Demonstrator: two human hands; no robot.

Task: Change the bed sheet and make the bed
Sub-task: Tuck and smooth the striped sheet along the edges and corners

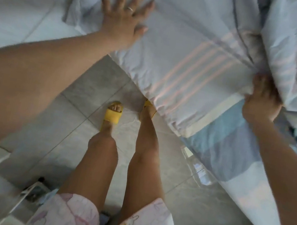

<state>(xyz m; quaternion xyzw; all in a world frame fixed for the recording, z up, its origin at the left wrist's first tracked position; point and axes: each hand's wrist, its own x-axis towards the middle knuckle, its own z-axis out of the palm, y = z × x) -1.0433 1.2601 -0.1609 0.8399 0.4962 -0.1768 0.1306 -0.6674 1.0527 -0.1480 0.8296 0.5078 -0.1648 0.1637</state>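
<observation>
Pink-striped sheet is lying across the bed's near corner and draping over the edge. Left hand is pressing flat on it with fingers spread, likely pinning it against sliding. Right hand is gripping a bunched fold at the bed edge, probably taking out slack. Hands are well apart. Blue-checked layer is showing underneath, just beside the right hand. Yellow slippers are standing on the tiles right beside the bed.

Soft daylight, weak shadows, slight overall blur — wide-angle bending at edges

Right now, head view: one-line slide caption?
Left hand pressed flat on the pale striped sheet; right hand grips its bunched edge beside the bed.
</observation>
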